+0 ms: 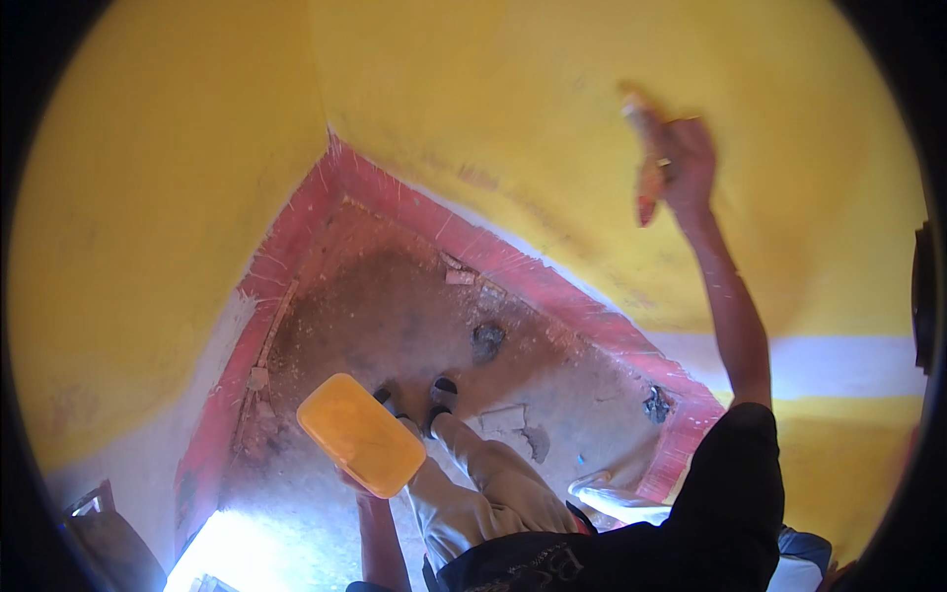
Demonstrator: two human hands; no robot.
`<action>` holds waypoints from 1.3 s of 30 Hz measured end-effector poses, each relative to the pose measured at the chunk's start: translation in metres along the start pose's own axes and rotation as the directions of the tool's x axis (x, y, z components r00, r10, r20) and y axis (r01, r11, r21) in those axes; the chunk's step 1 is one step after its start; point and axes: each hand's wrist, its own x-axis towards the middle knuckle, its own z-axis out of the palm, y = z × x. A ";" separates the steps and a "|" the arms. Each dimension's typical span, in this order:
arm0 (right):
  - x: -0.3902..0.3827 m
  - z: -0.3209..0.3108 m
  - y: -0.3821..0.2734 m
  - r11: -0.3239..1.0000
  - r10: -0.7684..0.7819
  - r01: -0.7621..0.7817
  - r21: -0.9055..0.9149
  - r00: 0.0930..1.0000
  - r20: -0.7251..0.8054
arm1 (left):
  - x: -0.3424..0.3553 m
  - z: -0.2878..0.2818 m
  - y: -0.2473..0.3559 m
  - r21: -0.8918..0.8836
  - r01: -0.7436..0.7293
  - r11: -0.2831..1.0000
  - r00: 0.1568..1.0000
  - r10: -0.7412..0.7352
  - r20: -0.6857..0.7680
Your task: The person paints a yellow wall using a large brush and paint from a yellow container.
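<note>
My right hand point(691, 163) is raised in front of the yellow wall point(513, 89), somewhat blurred by motion. Its fingers are wrapped round a paintbrush point(648, 187), whose reddish handle end hangs downward while the pale bristle end points up near the wall. I cannot tell whether the bristles touch it. Low at the left, my left hand point(355, 483) grips a rectangular orange-yellow plastic tub point(360, 434) with rounded corners, held tilted above the floor by my legs. Most of that hand's fingers are hidden beneath the tub.
A pink-red band point(483, 252) runs along the foot of the walls, meeting in a corner ahead. Rubble point(459, 276) and a dark lump point(487, 341) lie on the dusty floor point(385, 296). A dark object point(118, 553) stands at the lower left, beside bright light.
</note>
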 end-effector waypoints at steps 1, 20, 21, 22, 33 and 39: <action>0.019 -0.023 0.005 0.996 -0.049 0.040 -0.076 0.992 -0.119 | 0.000 0.002 0.001 -0.003 0.000 1.000 1.000 0.000 0.003; 0.065 -0.053 0.033 0.993 0.107 -0.108 -0.056 0.994 -0.019 | -0.002 0.017 0.013 -0.030 0.020 0.999 0.998 -0.018 0.056; 0.095 -0.085 0.039 0.993 -0.006 -0.010 -0.122 0.991 -0.132 | -0.003 0.019 0.014 -0.033 0.023 0.999 0.998 -0.021 0.061; 0.115 -0.109 0.042 0.977 -0.125 0.079 -0.196 0.963 -0.237 | -0.002 0.023 0.014 -0.037 0.024 0.999 0.997 -0.021 0.071; -0.010 0.036 -0.033 0.998 -0.046 0.055 -0.023 0.962 0.269 | -0.003 0.034 0.019 -0.075 0.017 0.997 0.993 -0.008 0.114; 0.085 -0.046 0.003 1.000 0.025 -0.023 -0.016 0.990 0.141 | -0.011 0.029 0.029 -0.082 -0.031 0.996 0.996 0.038 0.082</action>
